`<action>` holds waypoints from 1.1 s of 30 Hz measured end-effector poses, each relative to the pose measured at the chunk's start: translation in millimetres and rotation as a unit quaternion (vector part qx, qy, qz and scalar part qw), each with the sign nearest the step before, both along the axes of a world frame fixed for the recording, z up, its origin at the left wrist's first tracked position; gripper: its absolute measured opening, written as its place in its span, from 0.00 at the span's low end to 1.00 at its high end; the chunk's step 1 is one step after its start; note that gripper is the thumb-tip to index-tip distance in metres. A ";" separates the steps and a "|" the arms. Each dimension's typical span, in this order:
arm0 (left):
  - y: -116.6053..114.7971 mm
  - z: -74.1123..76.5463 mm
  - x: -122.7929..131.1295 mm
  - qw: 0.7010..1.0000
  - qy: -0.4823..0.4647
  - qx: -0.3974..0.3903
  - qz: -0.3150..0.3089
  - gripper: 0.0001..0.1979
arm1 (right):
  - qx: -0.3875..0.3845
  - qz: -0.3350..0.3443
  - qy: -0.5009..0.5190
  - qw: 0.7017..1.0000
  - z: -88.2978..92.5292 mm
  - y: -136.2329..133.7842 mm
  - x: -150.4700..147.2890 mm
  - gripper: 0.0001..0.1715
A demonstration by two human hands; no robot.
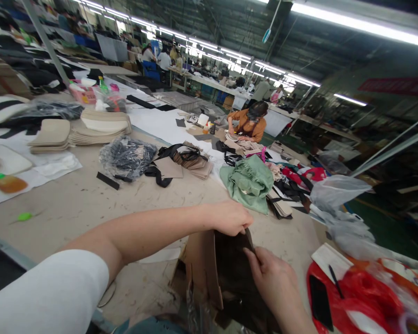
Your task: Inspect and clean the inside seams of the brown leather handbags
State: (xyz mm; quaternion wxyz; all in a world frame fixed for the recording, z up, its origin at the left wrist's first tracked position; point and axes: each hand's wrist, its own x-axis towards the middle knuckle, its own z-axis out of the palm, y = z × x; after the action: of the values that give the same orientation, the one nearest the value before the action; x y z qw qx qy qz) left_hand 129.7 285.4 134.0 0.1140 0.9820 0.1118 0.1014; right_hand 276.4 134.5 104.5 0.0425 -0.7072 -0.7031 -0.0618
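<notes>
Near the table's front edge is a dark brown, flat piece of material [235, 266] with a lighter tan panel [204, 264] at its left side. My left hand [231, 218] reaches across from the left, its fingers closed on the top edge of the dark piece. On the right side of the same piece, my right hand [270, 273] pinches the edge between thumb and fingers. The lower part of the piece runs out of view at the bottom, beside some clear plastic.
Green cloth [249, 181] lies beyond my hands. Stacked tan panels [101, 125] and a plastic-wrapped bundle [127, 155] are at left. Red bags [365, 292] with a phone [320, 301] lie at right. Across the table, a person [254, 123] in orange-brown handles pieces.
</notes>
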 end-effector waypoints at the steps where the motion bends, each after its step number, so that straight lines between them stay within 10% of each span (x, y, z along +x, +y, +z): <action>1: -0.8 -0.4 0.6 1.000 0.002 0.003 0.009 0.04 | 0.002 0.000 0.001 1.000 -0.1 -0.7 0.3 0.24; 33: -14.0 -6.9 8.5 0.996 -0.018 0.018 0.080 0.05 | -0.120 -0.074 0.150 0.979 9.5 33.0 0.7 0.25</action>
State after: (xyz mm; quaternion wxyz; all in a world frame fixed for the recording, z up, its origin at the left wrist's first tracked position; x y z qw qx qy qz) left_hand 138.2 271.4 127.1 0.0902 0.9697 0.1863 0.1297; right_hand 277.1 167.6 114.0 0.0577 -0.7581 -0.6371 0.1270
